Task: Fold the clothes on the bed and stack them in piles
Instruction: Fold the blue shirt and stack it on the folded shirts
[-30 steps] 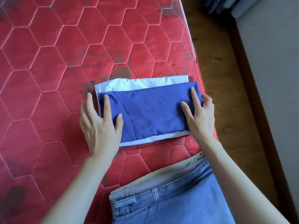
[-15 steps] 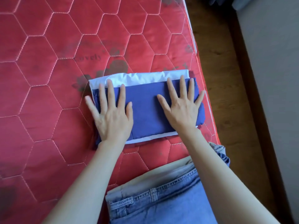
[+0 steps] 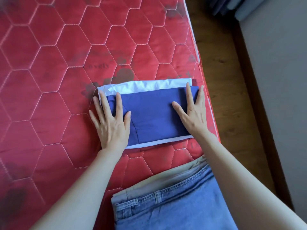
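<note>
1. The blue cloth (image 3: 152,113) lies folded on a white cloth (image 3: 144,85), near the right edge of the red bed (image 3: 49,80).
2. The left hand (image 3: 111,123) presses flat on the pile's left end, fingers straight.
3. The right hand (image 3: 192,112) presses flat on its right end, fingers spread.
4. Jeans (image 3: 166,208) lie folded on a beige cloth (image 3: 166,178), nearer.

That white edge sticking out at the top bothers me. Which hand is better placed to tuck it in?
Probably the left hand: its fingertips already touch the white garment at its exposed corner. The right hand lies wholly on the blue garment.
</note>
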Action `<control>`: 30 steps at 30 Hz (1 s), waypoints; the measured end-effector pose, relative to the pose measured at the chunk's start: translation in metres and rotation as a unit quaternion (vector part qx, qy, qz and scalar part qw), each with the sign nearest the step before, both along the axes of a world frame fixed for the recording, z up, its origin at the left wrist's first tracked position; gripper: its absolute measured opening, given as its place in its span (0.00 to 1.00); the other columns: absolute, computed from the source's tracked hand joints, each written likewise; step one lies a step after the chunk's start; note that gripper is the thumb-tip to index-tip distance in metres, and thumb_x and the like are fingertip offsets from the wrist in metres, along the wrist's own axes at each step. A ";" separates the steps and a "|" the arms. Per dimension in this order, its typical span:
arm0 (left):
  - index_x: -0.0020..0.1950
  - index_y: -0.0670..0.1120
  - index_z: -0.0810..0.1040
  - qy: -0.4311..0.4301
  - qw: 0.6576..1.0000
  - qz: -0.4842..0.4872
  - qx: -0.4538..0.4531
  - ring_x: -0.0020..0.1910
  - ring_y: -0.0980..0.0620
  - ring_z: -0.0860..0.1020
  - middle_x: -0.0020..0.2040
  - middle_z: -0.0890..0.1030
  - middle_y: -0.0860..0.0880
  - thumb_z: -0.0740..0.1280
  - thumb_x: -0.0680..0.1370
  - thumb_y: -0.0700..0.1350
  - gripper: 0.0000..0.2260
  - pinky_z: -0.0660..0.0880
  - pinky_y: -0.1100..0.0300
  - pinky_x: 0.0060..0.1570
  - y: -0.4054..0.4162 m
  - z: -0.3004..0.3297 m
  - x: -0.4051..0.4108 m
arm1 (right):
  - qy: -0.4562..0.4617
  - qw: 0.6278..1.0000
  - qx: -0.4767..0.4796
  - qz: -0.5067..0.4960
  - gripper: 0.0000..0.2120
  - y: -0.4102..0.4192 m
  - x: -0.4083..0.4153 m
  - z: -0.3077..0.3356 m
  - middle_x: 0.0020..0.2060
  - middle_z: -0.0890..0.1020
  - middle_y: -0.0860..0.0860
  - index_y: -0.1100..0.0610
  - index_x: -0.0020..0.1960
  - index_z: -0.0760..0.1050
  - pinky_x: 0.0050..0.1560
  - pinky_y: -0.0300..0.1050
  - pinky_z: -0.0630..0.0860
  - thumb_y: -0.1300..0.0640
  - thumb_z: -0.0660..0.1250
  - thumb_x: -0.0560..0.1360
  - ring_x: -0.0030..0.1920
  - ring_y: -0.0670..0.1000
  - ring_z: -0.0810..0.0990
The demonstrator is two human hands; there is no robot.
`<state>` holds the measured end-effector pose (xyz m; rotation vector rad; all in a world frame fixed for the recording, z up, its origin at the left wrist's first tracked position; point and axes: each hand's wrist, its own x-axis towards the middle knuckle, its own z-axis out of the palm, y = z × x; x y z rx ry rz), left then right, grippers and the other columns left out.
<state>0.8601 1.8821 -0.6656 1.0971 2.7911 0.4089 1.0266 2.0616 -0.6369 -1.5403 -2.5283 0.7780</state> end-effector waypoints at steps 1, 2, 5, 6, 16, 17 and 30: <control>0.79 0.49 0.54 -0.018 1.000 0.021 0.002 0.74 0.29 0.53 0.76 0.49 0.31 0.55 0.82 0.56 0.27 0.57 0.32 0.67 -0.001 0.001 0.000 | 0.001 1.000 -0.012 -0.005 0.37 0.001 0.005 0.001 0.77 0.41 0.59 0.37 0.77 0.43 0.77 0.54 0.47 0.33 0.58 0.75 0.78 0.55 0.41; 0.79 0.49 0.54 -0.041 0.998 0.041 0.003 0.73 0.27 0.53 0.75 0.48 0.29 0.57 0.81 0.56 0.28 0.56 0.32 0.68 -0.002 0.002 0.000 | -0.001 0.999 -0.032 -0.012 0.37 0.003 0.009 0.003 0.77 0.41 0.59 0.35 0.76 0.42 0.76 0.55 0.49 0.33 0.58 0.75 0.78 0.57 0.43; 0.78 0.50 0.55 -0.065 0.997 0.051 -0.003 0.68 0.28 0.61 0.72 0.58 0.27 0.59 0.80 0.57 0.29 0.60 0.37 0.67 -0.003 0.007 -0.003 | -0.039 0.998 -0.053 -0.014 0.35 0.004 0.024 0.003 0.78 0.45 0.58 0.32 0.75 0.40 0.73 0.55 0.59 0.32 0.57 0.75 0.75 0.62 0.57; 0.78 0.51 0.56 -0.059 0.997 0.047 -0.004 0.64 0.30 0.65 0.68 0.63 0.28 0.60 0.80 0.57 0.29 0.62 0.38 0.64 -0.003 0.010 -0.004 | -0.049 0.998 -0.046 -0.008 0.35 0.004 0.027 0.003 0.78 0.49 0.58 0.33 0.75 0.40 0.72 0.56 0.61 0.33 0.56 0.75 0.74 0.62 0.60; 0.75 0.67 0.45 -0.215 0.975 0.061 0.016 0.50 0.35 0.75 0.53 0.74 0.38 0.56 0.80 0.60 0.28 0.71 0.49 0.50 -0.015 0.030 -0.015 | 0.014 0.988 -0.141 -0.070 0.33 -0.010 0.026 0.007 0.56 0.69 0.53 0.24 0.70 0.44 0.50 0.47 0.65 0.34 0.62 0.74 0.49 0.57 0.74; 0.75 0.67 0.45 -0.220 0.974 0.051 0.020 0.51 0.35 0.76 0.54 0.75 0.39 0.56 0.80 0.59 0.28 0.71 0.49 0.50 -0.019 0.029 -0.017 | 0.016 0.986 -0.148 -0.068 0.33 -0.011 0.027 0.006 0.60 0.72 0.54 0.24 0.70 0.44 0.51 0.48 0.66 0.34 0.62 0.74 0.54 0.58 0.74; 0.76 0.56 0.60 -0.280 0.945 0.039 0.165 0.72 0.49 0.65 0.74 0.66 0.49 0.62 0.81 0.46 0.24 0.59 0.65 0.65 -0.041 0.058 -0.002 | 0.106 0.990 -0.084 -0.043 0.31 -0.040 0.035 0.041 0.67 0.75 0.44 0.36 0.74 0.57 0.57 0.48 0.73 0.45 0.67 0.76 0.62 0.53 0.77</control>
